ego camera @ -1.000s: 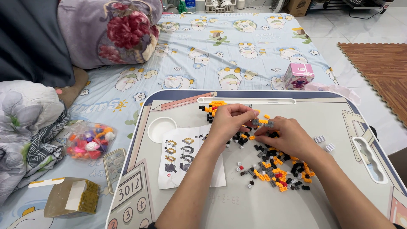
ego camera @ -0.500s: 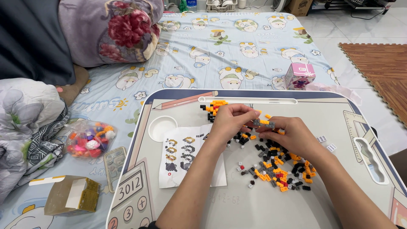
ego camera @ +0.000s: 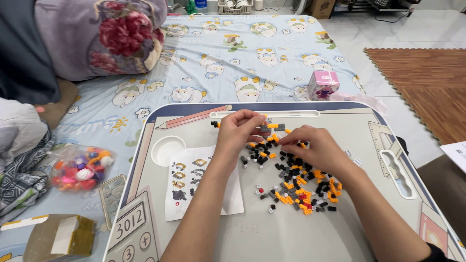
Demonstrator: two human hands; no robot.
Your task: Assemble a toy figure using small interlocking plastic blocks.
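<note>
Forearms enter from the bottom edge and converge over the middle of the lap-desk surface (ego camera: 340, 233), which sits on a cartoon-print bed sheet (ego camera: 233, 63). Left hand (ego camera: 238, 133): wrist straight, palm down, fingers curled in narrow with the tips pinched on a small grey-and-orange brick assembly (ego camera: 273, 127) held just above the surface near its far edge. Right hand (ego camera: 315, 148): palm down, knuckles up, fingers (ego camera: 286, 140) drawn together and pointing left toward the left hand, tips just beside the assembly; whether they pinch a brick, cannot tell. Scattered pile of tiny orange, black and grey bricks (ego camera: 301, 189) lies under and to the near side of the right hand. Instruction sheet (ego camera: 194, 182) lies left of the pile, partly covered by the left forearm, with a round cup recess (ego camera: 168, 150) beside it. Off the surface: pink cube box (ego camera: 324, 84) on the sheet beyond, clear bag of coloured pieces (ego camera: 80, 167) at left.
</note>
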